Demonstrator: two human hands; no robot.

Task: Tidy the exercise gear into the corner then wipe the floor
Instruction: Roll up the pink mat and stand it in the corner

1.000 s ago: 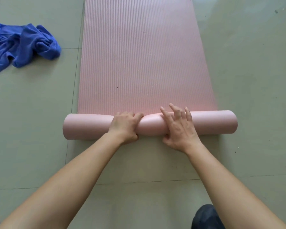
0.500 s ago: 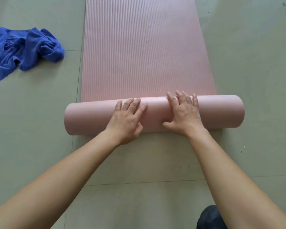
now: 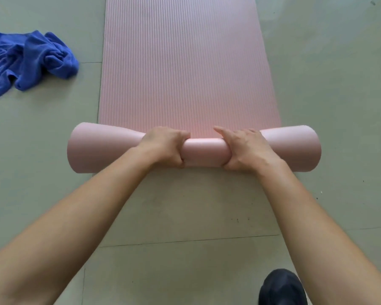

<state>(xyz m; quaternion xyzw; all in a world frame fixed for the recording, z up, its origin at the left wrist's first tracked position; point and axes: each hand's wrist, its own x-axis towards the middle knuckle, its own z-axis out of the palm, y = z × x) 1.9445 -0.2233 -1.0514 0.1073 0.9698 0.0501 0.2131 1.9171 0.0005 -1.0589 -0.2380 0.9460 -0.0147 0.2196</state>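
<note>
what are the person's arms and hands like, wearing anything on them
Nothing is worn in view. The left hand and right hand have no gloves, and no rings on the fingers that show. Neither wrist has a watch or band, and no sleeve covers either arm as far as the frame's edge.

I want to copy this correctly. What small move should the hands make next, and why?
Probably push the roll forward one turn: the left hand and right hand grip its squeezed middle, and much of the mat lies flat ahead.
</note>
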